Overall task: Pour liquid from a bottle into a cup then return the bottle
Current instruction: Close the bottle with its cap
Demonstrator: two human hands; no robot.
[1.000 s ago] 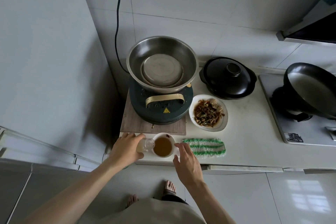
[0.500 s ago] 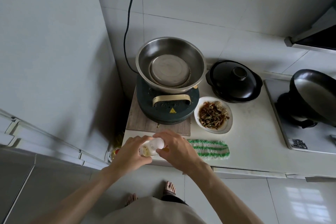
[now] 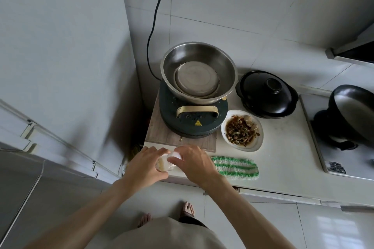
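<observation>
The bottle point(image 3: 164, 164) is small and made of clear plastic, with a pale yellowish liquid showing through its lower part and a white cap point(image 3: 175, 155) at its top. It sits at the front left corner of the white counter point(image 3: 283, 159), tipped a little so the cap points to the right. The left hand point(image 3: 144, 168) wraps around the bottle's body, fingers curled close against the plastic. The right hand point(image 3: 194, 164) comes in from the right, with its thumb and fingertips closed on the cap. The cup is hidden beneath the right hand and cannot be made out. Just to the right of the hands lies a green-and-white striped cloth point(image 3: 235, 168). Behind them a wooden board point(image 3: 159, 133) carries a dark round cooker point(image 3: 192, 123) with a steel bowl point(image 3: 199, 72) on top. Near it stand a white dish of food point(image 3: 241, 130) and a black lidded pot point(image 3: 266, 93).
</observation>
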